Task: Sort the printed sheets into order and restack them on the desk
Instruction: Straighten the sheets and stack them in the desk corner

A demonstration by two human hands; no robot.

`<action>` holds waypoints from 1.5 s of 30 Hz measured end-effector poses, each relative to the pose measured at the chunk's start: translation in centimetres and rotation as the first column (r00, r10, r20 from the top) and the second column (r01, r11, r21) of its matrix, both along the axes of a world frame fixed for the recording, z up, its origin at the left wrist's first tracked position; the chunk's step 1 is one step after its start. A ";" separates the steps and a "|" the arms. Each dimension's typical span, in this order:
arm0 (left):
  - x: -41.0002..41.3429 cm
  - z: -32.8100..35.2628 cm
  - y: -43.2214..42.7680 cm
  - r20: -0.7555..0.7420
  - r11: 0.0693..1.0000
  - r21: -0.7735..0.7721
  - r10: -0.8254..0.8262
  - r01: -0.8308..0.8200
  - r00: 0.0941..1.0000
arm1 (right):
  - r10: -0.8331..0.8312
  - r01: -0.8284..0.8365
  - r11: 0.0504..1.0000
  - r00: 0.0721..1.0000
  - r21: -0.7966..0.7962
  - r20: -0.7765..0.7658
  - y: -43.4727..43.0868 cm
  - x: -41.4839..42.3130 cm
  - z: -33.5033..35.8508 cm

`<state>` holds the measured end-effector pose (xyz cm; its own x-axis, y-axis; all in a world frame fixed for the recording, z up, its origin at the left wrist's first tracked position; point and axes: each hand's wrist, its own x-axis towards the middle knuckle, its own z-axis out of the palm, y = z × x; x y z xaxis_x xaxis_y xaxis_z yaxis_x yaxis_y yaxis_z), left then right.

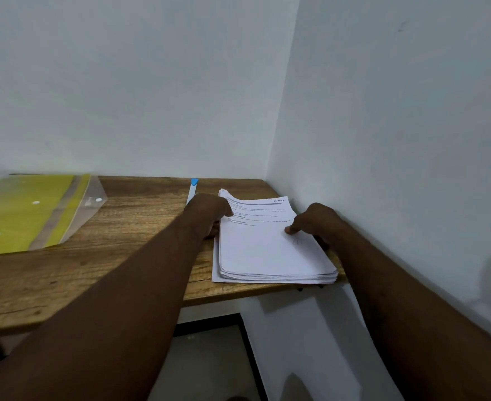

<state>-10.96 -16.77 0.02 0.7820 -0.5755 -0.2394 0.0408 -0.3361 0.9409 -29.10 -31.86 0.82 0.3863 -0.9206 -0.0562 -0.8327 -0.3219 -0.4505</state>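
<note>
Your stack of white printed sheets [264,250] lies at the right end of the brown wood-grain desk [122,256], close to the pale wall [383,140], with its near edge at the desk's front lip. Your left hand [208,215] is curled at the stack's left edge near the far corner, thumb on the top page. Your right hand [316,222] presses its thumb on the top page at the right edge. Its fingers are hidden past that edge, so it looks like a pinch, but I cannot tell how many sheets it holds. The sheets fan unevenly along the near edge and one low sheet sticks out to the left, so this reads as the start of the sort, with the pile gripped from both sides. Before you split it, slide or lift the whole stack toward the open middle of the desk, since the wall leaves little room on the right. Hold your thumbs down as you move so the top pages do not slip, and mind the front lip. Then read each page's header and lay the pages out in order. The white pen with a blue cap [192,189] just behind your left hand and the yellow plastic folder with a clear flap [27,215] at the far left are out of the way, so leave them.
</note>
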 end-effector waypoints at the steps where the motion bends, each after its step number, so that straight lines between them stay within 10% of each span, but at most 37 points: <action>1: -0.1 0.2 0.0 -0.004 1.000 0.015 -0.016 0.016 1.000 | -0.006 0.005 0.999 1.000 0.035 0.018 0.1 -0.1 0.0; 12: -0.8 0.3 -1.5 0.395 0.977 0.210 -0.057 -0.030 0.917 | -0.046 0.039 0.990 0.998 0.138 0.053 0.7 0.0 0.3; 22: -0.7 -0.3 -1.6 0.341 0.986 0.153 0.014 -0.070 0.940 | -0.068 0.059 0.994 0.993 0.092 0.096 1.4 0.6 -0.1; 31: 0.2 -1.0 0.0 -0.286 0.986 -0.165 -0.065 0.017 0.956 | -0.098 0.036 0.983 0.932 0.178 0.350 2.4 0.8 0.2; 38: 1.6 3.3 5.1 -0.283 0.901 -0.424 -0.223 0.087 0.933 | 0.000 -0.142 0.984 0.605 0.107 0.797 5.0 2.8 3.1; 45: 5.2 7.1 12.3 0.208 0.665 -0.741 0.101 0.089 0.973 | 0.175 -0.302 0.948 0.216 -0.105 0.961 12.5 9.1 5.4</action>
